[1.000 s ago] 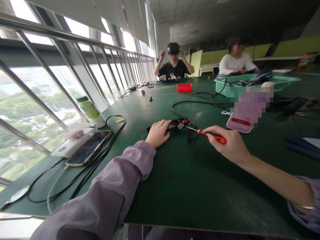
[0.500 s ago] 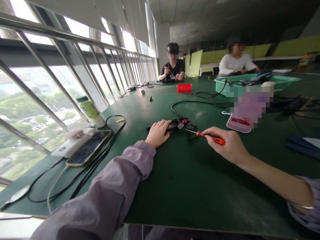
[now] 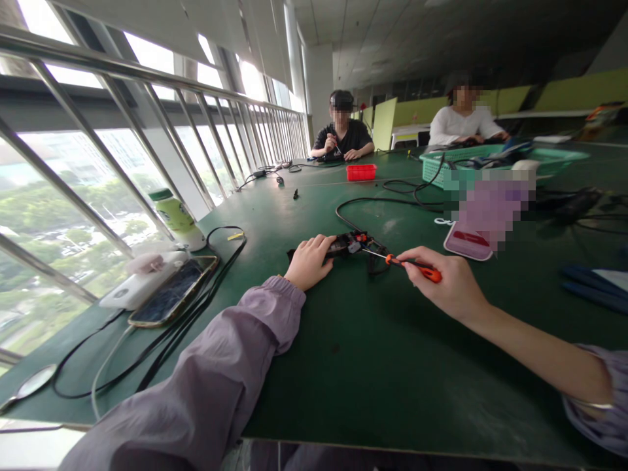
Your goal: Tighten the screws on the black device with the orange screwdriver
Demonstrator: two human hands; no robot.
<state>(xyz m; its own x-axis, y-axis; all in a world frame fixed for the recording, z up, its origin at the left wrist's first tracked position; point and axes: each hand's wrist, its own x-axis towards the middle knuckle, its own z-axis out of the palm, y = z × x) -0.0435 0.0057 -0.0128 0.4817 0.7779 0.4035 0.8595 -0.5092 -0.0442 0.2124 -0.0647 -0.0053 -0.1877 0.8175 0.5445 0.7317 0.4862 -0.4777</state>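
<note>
My left hand (image 3: 310, 261) is wrapped over the near end of a dark electronic device (image 3: 349, 243) with red and grey parts, holding it against the green table (image 3: 343, 379). Several thin wires show at the device's right side; its exact kind I cannot make out. In my right hand (image 3: 449, 280) is a screwdriver (image 3: 417, 267) with an orange and black handle. Its metal shaft points left, and the tip is at the device's right part; whether it touches a screw is too small to tell.
At left lie a phone (image 3: 174, 291), a white power bank (image 3: 140, 282), cables and a green-capped bottle (image 3: 176, 219). A red basket (image 3: 361, 173) and a teal basket (image 3: 434, 171) stand farther back. Another phone (image 3: 468, 241) lies at right. Two people sit across the table.
My hands, the device and the screwdriver stay nearly in place. Across the table, the person in black has lowered a hand toward the tabletop.
</note>
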